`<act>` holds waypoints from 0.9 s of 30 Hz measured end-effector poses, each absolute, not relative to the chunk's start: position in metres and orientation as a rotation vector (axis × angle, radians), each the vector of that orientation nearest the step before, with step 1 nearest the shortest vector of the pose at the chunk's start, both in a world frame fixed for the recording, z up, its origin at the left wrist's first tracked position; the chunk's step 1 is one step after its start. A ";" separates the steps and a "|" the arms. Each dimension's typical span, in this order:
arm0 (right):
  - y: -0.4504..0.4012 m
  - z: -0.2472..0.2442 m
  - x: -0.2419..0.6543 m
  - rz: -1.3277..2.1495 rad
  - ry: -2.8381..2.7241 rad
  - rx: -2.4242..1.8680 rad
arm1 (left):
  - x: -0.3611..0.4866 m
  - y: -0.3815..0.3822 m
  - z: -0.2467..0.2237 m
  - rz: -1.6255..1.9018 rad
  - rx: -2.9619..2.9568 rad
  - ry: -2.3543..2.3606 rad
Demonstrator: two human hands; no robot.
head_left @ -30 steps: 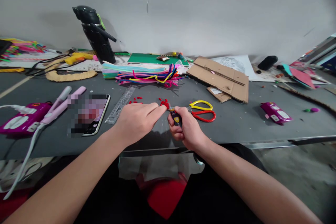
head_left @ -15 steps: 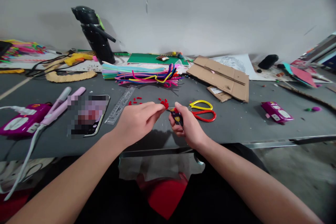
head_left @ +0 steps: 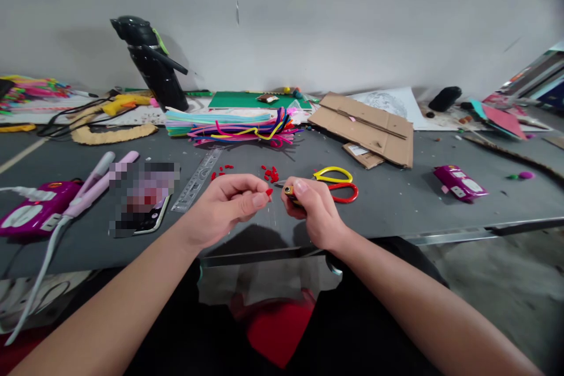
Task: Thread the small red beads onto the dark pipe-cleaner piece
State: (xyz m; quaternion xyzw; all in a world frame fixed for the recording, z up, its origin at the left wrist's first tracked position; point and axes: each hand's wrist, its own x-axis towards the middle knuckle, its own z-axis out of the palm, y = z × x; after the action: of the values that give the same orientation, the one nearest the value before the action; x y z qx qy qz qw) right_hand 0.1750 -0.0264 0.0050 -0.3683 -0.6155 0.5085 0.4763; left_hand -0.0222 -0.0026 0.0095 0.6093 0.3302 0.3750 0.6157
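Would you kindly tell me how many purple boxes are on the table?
2: one purple box at the left with a white plug on it, the other box to the right of the scissors.

The pinched piece (head_left: pixel 269 192) and the loose bits (head_left: pixel 272 175) are bright red, the tabletop (head_left: pixel 396 205) dark grey, and the scissors (head_left: pixel 341 185) have one yellow loop and one red. Pale aqua, pink, purple and yellow streak the bundle of stems (head_left: pixel 229 127), while the flat sheet (head_left: pixel 235 100) is plain green, the cardboard (head_left: pixel 365 129) brown, and the white paper (head_left: pixel 412 110) bears a grey pattern. The flask (head_left: pixel 154 73) is black with a lime-green tag (head_left: pixel 161 41).
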 end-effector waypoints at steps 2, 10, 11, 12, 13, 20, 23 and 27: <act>-0.028 0.005 0.174 1.232 -1.513 -0.874 | -0.018 -0.004 0.010 0.859 1.376 0.733; -0.028 0.000 0.168 1.289 -1.445 -0.776 | -0.009 -0.008 0.007 0.881 1.047 0.566; -0.028 0.000 0.168 1.298 -1.442 -0.770 | -0.008 -0.009 0.005 0.877 1.030 0.550; -0.028 0.000 0.167 1.302 -1.441 -0.768 | -0.007 -0.009 0.004 0.870 1.016 0.538; -0.029 0.000 0.167 1.300 -1.439 -0.769 | -0.007 -0.009 0.004 0.861 1.005 0.525; -0.033 0.000 0.164 1.290 -1.410 -0.751 | -0.006 -0.009 -0.001 0.852 0.940 0.466; -0.033 -0.001 0.163 1.292 -1.389 -0.731 | -0.005 -0.009 -0.003 0.848 0.929 0.476; -0.033 -0.001 0.162 1.282 -1.399 -0.749 | -0.004 -0.009 -0.003 0.837 0.914 0.465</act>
State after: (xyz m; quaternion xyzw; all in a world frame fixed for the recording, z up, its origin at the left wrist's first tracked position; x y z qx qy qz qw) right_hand 0.1621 -0.0325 -0.0012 -0.3130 -0.5843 0.5355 0.5232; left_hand -0.0041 -0.0092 -0.0035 0.4242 0.2159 0.3886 0.7890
